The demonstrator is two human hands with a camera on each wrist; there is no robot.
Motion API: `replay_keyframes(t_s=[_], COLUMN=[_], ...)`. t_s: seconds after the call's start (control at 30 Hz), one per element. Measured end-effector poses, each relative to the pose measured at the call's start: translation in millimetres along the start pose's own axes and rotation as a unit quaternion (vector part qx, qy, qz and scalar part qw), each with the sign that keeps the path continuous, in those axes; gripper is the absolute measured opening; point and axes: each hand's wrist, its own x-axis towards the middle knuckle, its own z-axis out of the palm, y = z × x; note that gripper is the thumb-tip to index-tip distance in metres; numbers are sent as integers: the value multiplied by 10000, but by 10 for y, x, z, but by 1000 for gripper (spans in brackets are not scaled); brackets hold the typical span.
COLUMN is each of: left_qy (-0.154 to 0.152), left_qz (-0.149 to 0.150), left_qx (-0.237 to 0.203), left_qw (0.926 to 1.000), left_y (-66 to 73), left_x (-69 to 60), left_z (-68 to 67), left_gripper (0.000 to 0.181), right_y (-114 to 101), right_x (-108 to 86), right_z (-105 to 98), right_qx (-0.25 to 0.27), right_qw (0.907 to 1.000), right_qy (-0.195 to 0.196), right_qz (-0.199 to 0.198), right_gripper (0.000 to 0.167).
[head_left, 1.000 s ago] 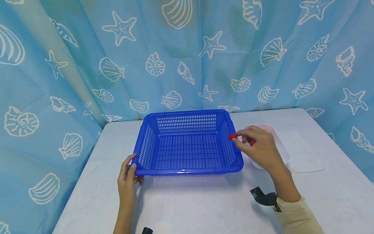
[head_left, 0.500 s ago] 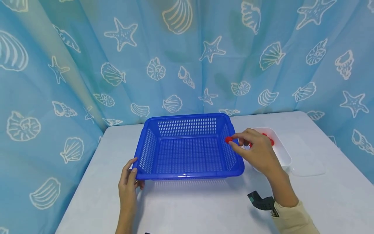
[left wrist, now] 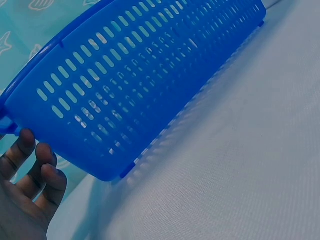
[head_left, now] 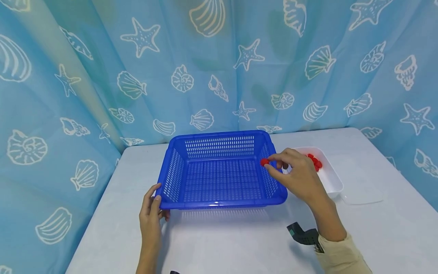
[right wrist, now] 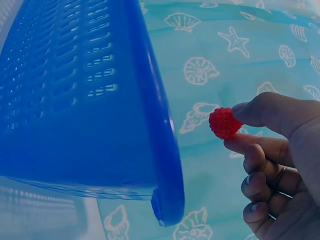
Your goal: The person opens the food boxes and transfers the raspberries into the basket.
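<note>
A blue plastic basket [head_left: 219, 179] with slotted walls stands on the table, its inside bare. My left hand [head_left: 150, 217] grips its near left corner by the rim; in the left wrist view the fingers [left wrist: 52, 180] curl beside the basket's end. Between thumb and index finger, my right hand [head_left: 297, 175] pinches a bumpy red raspberry [right wrist: 225, 123] by the basket's right rim. The other fingers of that hand are folded in. Behind the hand is a white box [head_left: 332, 182], partly hidden, with several red raspberries [head_left: 315, 163] in it.
A clear flat lid [head_left: 362, 196] lies right of the white box on the white-covered table [head_left: 219, 243]. A blue curtain [head_left: 219, 76] with white shell prints hangs behind and to the sides.
My right hand has moved left with the raspberry, from the basket's right rim to just inside it. More red raspberries show in the white box. My left hand stays on the corner.
</note>
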Motion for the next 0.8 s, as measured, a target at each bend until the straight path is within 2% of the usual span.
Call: replay_keyframes(t_s=[0.3, 0.57, 0.8], left_qy=[-27, -10, -20], left_qz=[135, 96, 101], left_qx=[-90, 0, -31], left_qw=[9999, 10000, 9999], left_y=[-18, -25, -16], left_x=[-10, -4, -12], left_z=[-24, -15, -20], left_gripper=[39, 39, 38], right_y=[-15, -40, -62], right_x=[2, -9, -32], right_z=[38, 10, -94], right_qx=[-7, -34, -69], right_qw=[9998, 9994, 9998], right_qy=[-200, -334, -178], right_qz=[8, 106, -26], right_gripper=[24, 23, 19])
